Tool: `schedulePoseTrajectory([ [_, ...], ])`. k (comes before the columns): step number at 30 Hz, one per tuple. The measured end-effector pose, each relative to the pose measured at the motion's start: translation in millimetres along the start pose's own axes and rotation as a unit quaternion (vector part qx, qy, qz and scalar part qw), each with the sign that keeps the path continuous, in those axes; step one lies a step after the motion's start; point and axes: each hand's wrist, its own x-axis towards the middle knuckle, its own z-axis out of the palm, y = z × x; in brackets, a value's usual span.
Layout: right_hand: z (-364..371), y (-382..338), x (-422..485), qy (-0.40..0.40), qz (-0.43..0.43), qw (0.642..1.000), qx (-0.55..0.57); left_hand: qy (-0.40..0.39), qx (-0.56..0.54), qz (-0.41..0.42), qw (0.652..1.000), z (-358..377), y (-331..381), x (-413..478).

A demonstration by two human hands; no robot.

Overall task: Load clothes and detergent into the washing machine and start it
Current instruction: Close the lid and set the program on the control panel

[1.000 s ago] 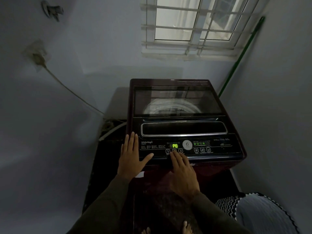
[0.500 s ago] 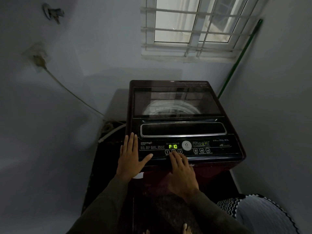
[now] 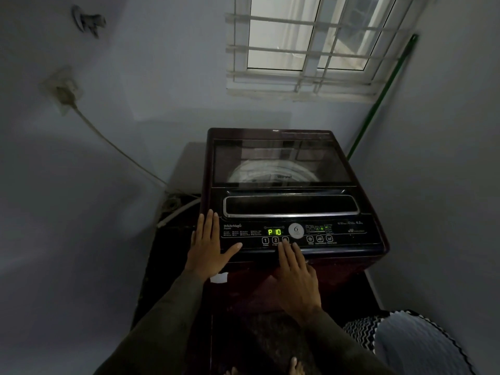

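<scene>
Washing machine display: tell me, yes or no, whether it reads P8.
No, the green display on the control panel shows P 10.

hemmed in by walls left, behind and right of the washing machine. open room above its closed glass lid. left gap crossed by cable and hose; green pole leaning far right; zigzag-patterned basket near right.

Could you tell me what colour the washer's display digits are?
Green lit digits on the dark maroon washer's black panel; head view.
</scene>
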Motion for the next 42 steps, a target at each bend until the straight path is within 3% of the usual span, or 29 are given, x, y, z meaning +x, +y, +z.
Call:
schedulePoseTrajectory([
  [12,-13.5,9.5,10.0,-0.012,0.005,0.999,0.041,0.004,0.002,0.007,1.0,2.9,-3.0,1.3],
  [24,0.2,17.2,14.5,0.008,-0.022,1.0,-0.017,0.011,-0.002,0.003,1.0,3.5,-1.9,0.8],
  [42,11.3,18.4,15.2,-0.036,-0.033,0.998,-0.043,0.023,-0.002,0.009,1.0,5.2,-3.7,2.0],
])
